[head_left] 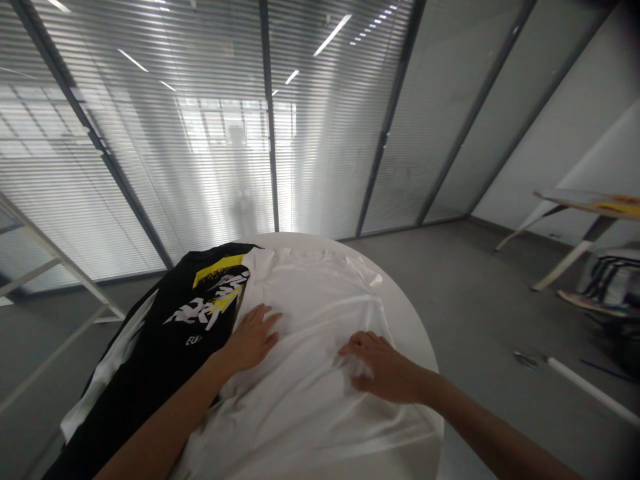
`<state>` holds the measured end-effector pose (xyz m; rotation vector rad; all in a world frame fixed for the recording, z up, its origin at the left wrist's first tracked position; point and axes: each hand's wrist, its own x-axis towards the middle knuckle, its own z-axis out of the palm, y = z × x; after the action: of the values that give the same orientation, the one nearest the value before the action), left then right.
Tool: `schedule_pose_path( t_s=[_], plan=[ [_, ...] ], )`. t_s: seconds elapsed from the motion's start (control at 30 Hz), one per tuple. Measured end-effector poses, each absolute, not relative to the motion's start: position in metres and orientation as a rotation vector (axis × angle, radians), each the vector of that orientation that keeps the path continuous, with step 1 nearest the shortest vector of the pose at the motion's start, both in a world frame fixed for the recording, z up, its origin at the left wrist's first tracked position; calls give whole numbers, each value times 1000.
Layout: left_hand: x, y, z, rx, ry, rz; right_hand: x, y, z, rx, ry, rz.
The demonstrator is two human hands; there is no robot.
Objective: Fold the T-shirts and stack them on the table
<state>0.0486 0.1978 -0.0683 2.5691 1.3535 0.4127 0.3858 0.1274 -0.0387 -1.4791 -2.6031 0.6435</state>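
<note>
A white T-shirt (310,307) lies spread over a round white table (413,327). My left hand (253,337) rests flat on its left part, fingers stretched out and pointing away from me. My right hand (383,363) presses palm-down on the right part, fingers spread and pointing left, with the cloth slightly bunched beneath them. A black T-shirt (165,333) with a yellow and white print lies just left of the white one, partly under its edge, beside my left hand.
Glass walls with blinds (225,133) stand behind the table. A white frame (55,267) stands at the left. At the right are a trestle table (585,207), a striped bag (613,280) and a white tube (590,390) on the grey floor.
</note>
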Motion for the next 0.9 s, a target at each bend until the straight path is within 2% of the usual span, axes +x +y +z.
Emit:
schedule_pose_path(
  t_s=[0.13,0.4,0.57,0.73,0.9],
  plan=[
    [48,190,-88,2609,1475,230,398,129,-31,-1505,-2644,828],
    [52,179,-78,2586,1510,136,390,164,8,-1669,-2740,1138],
    [52,217,-59,2509,1542,202,340,226,-6,-1585,-2620,787],
    [57,289,-37,2389,2056,493,285,288,-37,-1622,-2368,530],
    [65,347,-40,2224,2444,512,249,307,-68,-1764,-2141,342]
  ],
)
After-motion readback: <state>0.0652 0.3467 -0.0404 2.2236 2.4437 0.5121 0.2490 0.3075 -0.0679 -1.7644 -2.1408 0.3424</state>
